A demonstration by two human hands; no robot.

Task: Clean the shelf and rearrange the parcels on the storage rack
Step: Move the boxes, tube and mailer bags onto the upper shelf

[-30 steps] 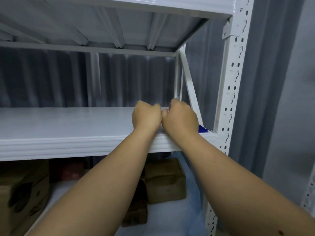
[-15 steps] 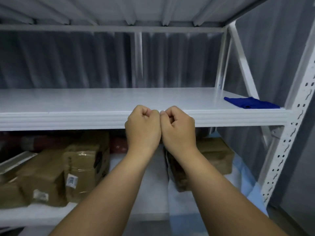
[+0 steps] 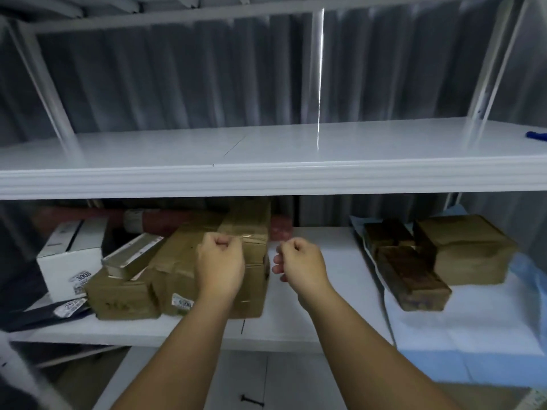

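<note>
The white upper shelf (image 3: 266,149) of the rack is bare except for a blue cloth (image 3: 537,135) at its far right edge. On the lower shelf (image 3: 296,321) brown taped parcels (image 3: 177,270) crowd the left side, and two more brown parcels (image 3: 461,250) lie on the right. My left hand (image 3: 220,266) is curled into a fist in front of the left parcels and holds nothing. My right hand (image 3: 299,263) hangs beside it, fingers curled, also holding nothing. Both hands are below the upper shelf's front edge.
A white box (image 3: 71,255) and a dark bag (image 3: 32,315) sit at the lower shelf's far left. A red roll (image 3: 118,217) lies behind the parcels. Blue sheeting (image 3: 488,344) covers the lower shelf's right part. Grey curtain hangs behind the rack.
Both fists have dropped from the upper shelf's front edge to the lower shelf level and moved apart. The view has swung left, so the blue cloth now sits at the right edge.
</note>
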